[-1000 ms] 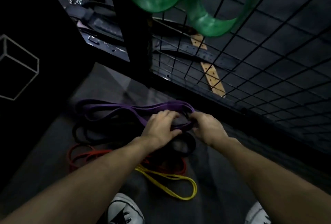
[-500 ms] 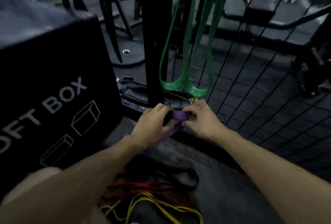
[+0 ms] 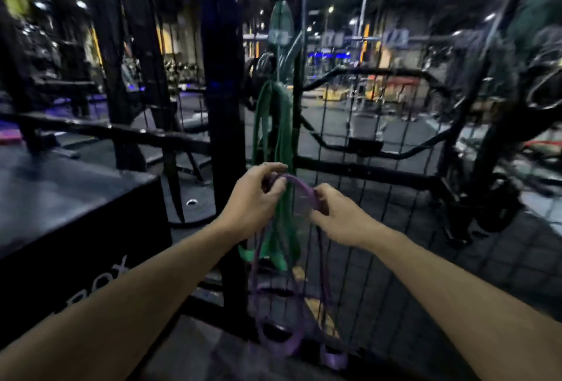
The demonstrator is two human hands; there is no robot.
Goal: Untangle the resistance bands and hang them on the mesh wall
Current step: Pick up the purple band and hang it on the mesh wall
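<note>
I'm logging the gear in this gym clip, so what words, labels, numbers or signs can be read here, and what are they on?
"BOX": white letters, cut off at the frame edge, on the front of the black box at the left.
Hanging blue-white signs beyond the mesh wall: too blurred to read.
Green band and purple band: no print can be made out.

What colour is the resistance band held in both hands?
Purple resistance band, clearest in the head view.

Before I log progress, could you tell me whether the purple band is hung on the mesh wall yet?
Not yet: the left hand and right hand grip the purple band, loops dangling before the mesh wall.
</note>
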